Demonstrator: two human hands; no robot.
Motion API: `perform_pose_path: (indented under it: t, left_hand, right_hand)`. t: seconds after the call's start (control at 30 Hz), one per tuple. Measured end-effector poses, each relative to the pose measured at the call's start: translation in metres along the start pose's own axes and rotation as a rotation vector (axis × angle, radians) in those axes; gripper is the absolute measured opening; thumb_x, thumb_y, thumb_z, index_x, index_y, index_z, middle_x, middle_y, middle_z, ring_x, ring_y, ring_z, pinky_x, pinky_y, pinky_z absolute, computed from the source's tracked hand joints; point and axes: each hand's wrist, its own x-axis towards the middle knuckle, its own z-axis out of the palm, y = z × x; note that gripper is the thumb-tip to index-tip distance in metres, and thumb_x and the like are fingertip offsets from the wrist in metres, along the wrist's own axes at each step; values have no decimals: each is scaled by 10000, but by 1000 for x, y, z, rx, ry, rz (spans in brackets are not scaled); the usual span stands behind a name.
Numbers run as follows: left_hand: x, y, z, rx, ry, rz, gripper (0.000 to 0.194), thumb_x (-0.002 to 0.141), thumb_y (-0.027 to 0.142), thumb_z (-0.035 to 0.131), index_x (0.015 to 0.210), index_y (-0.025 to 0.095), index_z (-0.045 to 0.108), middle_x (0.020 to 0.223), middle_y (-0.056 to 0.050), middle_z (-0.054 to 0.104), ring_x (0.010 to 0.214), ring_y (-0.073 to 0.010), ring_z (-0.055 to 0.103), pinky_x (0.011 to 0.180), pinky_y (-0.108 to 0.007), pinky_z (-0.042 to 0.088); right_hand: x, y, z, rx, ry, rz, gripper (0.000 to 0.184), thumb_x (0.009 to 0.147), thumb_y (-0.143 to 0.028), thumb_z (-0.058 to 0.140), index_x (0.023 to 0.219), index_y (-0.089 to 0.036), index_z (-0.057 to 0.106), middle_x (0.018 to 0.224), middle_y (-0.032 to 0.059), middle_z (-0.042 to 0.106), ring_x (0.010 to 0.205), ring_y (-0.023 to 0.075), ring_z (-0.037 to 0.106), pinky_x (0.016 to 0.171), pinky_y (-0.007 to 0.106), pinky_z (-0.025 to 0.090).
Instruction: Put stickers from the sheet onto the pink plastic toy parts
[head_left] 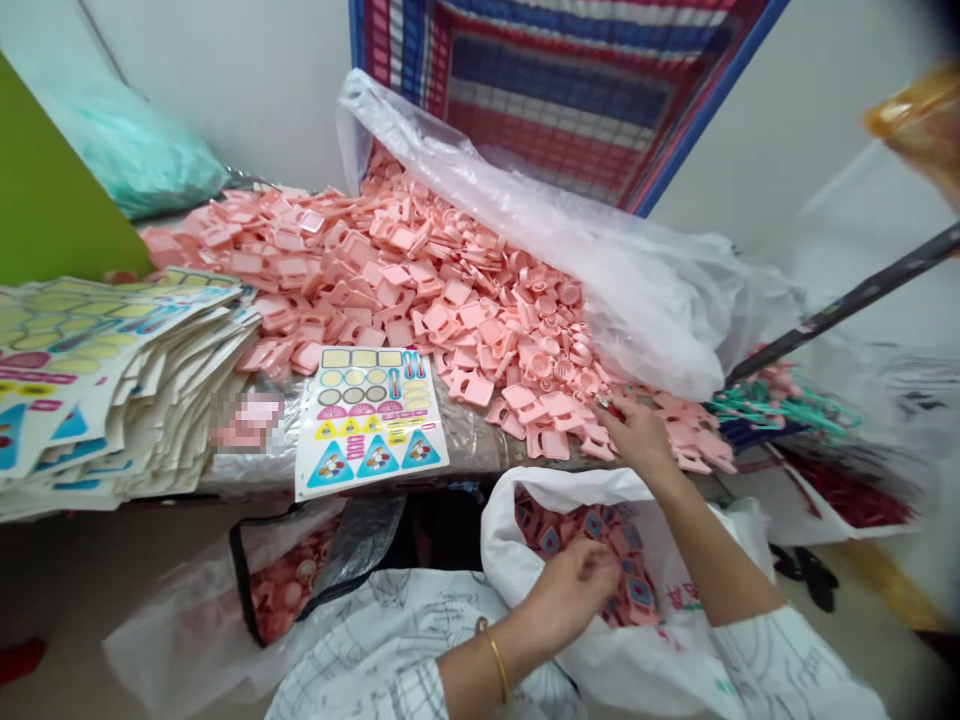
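My left hand point(574, 590), with a gold bangle on the wrist, reaches into a white plastic bag point(510, 520) that holds pink pieces with stickers on them point(634, 590); its fingers are curled down among them. My right hand point(637, 432) rests on the edge of a big heap of pink plastic pieces point(420, 290) on the table, fingers pinched on something small I cannot make out. A sheet of coloured stickers point(369, 415) lies on the table to the left of that hand.
A thick stack of sticker sheets point(97, 380) fills the table's left end. A clear plastic sheet point(570, 240) drapes over the heap's right side. A bag of pink parts point(289, 575) sits below. Teal hangers point(780, 408) lie at the right.
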Motion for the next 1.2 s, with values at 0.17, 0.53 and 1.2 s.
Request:
perform_pose_path:
  t: [0.17,0.53,1.2]
  left_hand:
    - [-33,25,-29,76,154,-11,151,745,244,585,858,180,662,822,-46,689,772,-193,653,803,-342,473]
    - [-91,25,-100,-16,434,99,227,796,338,632,924,154,663,910,-92,715,840,-211,664,861,-374,499]
    - [-122,117,-218,-408,549,321,388,745,263,770,1074,156,594,1032,-140,739,846,-216,735,737,-277,561]
  right_hand:
    - [29,-29,42,-90,17,-51,427,908,-508,500,1151,-222,706,1090,99,700,879,225,610,680,297,373]
    - [37,-41,68,-314,71,-81,380,930,-266,469,1265,-207,639,1179,134,645,913,253,616,674,326,395]
    - [-20,-252,121,847,-852,-283,354,860,-532,541,961,-208,641,873,5,635,846,165,572,775,280,445]
